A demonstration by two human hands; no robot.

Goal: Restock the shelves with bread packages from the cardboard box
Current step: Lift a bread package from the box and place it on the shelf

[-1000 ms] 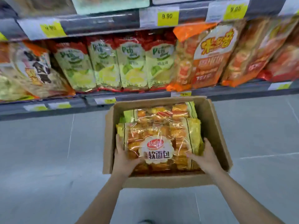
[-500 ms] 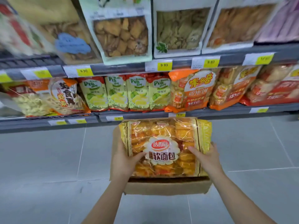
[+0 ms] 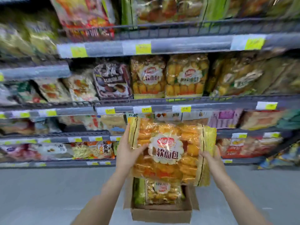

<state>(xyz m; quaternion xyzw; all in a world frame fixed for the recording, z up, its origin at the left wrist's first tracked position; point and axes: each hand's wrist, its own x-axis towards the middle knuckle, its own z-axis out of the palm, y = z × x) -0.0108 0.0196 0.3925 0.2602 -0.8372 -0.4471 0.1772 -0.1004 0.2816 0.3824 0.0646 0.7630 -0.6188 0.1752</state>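
Both hands on 1 bread pack point(image 3: 170, 151) — left hand point(image 3: 128, 153) and right hand point(image 3: 211, 159) grip its sides, fingers wrapped round the edges. It's up above the box point(image 3: 160, 213) — 1 more pack point(image 3: 162, 191) lies inside, shelves point(image 3: 178, 101) right behind.

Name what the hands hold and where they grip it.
The bread package: left hand grips its left edge, right hand its lower right edge.
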